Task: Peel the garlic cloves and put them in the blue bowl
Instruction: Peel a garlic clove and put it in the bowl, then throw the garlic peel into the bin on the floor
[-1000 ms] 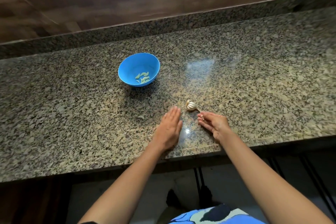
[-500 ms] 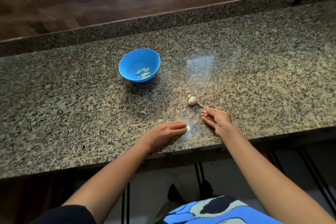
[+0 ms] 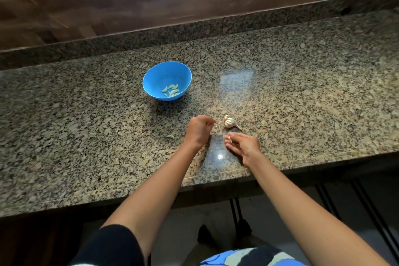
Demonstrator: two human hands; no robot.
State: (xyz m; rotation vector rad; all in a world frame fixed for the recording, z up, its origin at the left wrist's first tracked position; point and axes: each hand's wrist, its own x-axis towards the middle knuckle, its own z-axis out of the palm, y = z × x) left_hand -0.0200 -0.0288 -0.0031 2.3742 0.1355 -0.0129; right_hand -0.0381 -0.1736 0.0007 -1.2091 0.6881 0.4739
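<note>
Head view, looking down at a speckled granite counter (image 3: 302, 103) backed by a wooden wall (image 3: 194, 6). The blue bowl (image 3: 154, 77) is seen standing upright on the counter, well beyond the hands and to their left; several peeled cloves (image 3: 171, 90) are gathered at its bottom. A garlic bulb (image 3: 230, 122) is shown lying on its side on the granite, stalk end pointed right, just beyond the fingertips of both hands. The left hand (image 3: 197, 130) is held with its fingers curled toward the thumb, close to the bulb; a pale scrap (image 3: 216, 127) lies at its fingertips, but it cannot be told whether anything is gripped. The right hand (image 3: 243, 146) is raised just above the counter, its long fingers loosely extended, and a small pale piece (image 3: 230, 139) is pinched at thumb and fingertip. One loose clove (image 3: 170, 136) is seen on the granite to the left of the left hand. A black sleeve (image 3: 112, 246) covers the left upper arm.
</note>
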